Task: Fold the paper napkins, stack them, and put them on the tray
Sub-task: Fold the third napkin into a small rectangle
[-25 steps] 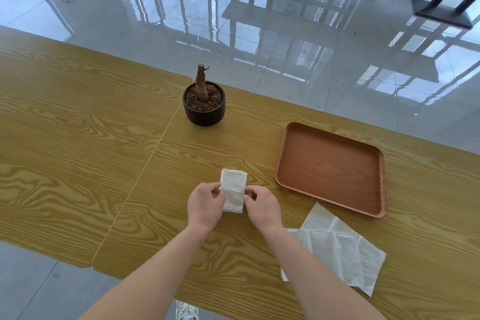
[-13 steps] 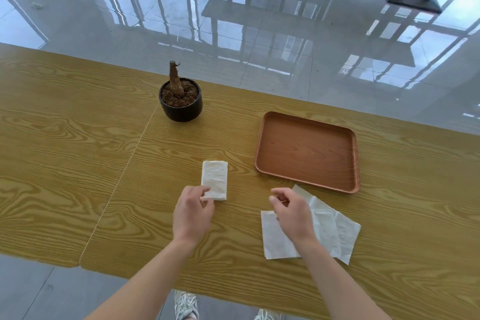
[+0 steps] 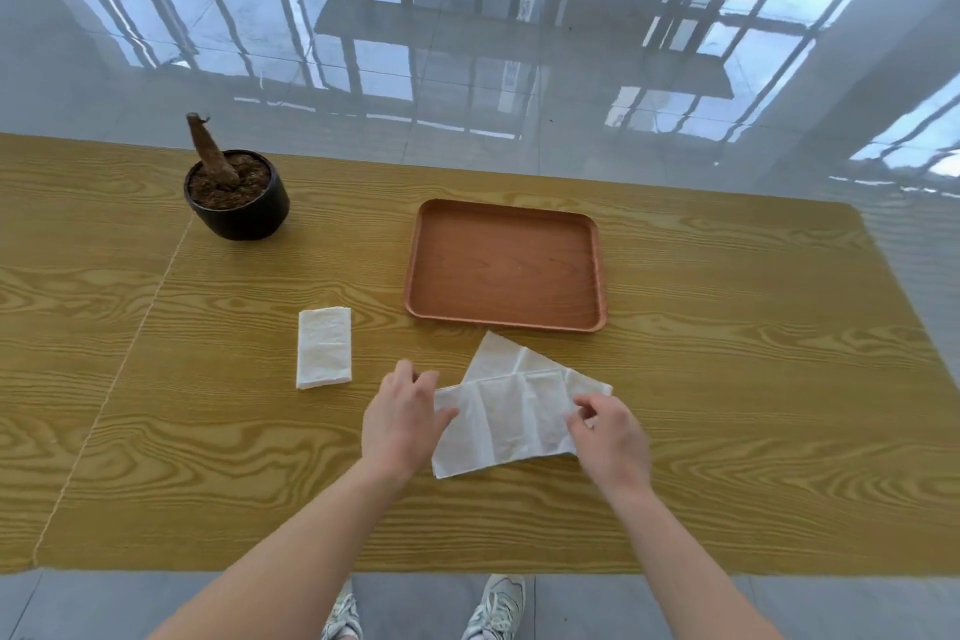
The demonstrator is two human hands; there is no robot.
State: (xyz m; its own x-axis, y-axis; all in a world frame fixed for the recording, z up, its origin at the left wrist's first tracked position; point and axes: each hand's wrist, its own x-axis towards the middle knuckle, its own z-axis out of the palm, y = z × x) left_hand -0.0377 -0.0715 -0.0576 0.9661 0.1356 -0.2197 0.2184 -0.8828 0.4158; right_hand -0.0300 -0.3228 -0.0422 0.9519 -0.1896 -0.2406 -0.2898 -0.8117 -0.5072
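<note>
Two containers stand on the wooden counter [image 3: 727, 379]: a brown rectangular tray [image 3: 597, 276] at centre right of the frame, with nothing in it, and a black pot [image 3: 244, 213] at upper left, filled with dark soil from which one bare brown stump leans to the left.

Three paper napkins can be counted. One folded napkin [image 3: 323, 347] lies alone as a narrow white rectangle left of centre, apart from the tray and from both hands. Two unfolded napkins lie overlapped just below the tray's near edge: the top napkin [image 3: 504, 421] is spread flat with its creases showing, and the lower napkin [image 3: 498, 359] sticks out from under it, one corner pointing up toward the tray without quite touching it.

Both hands are at the top napkin. The left hand [image 3: 402, 418] has its grip partly closed, thumb lying over the sheet's left edge and fingers curled at its upper left corner. The right hand [image 3: 610, 437] pinches the right edge of the same sheet between thumb and bent fingers, the grip closed on the paper. Two sneakers [image 3: 496, 608] show at the bottom of the frame, below the counter's edge, on the grey floor.
</note>
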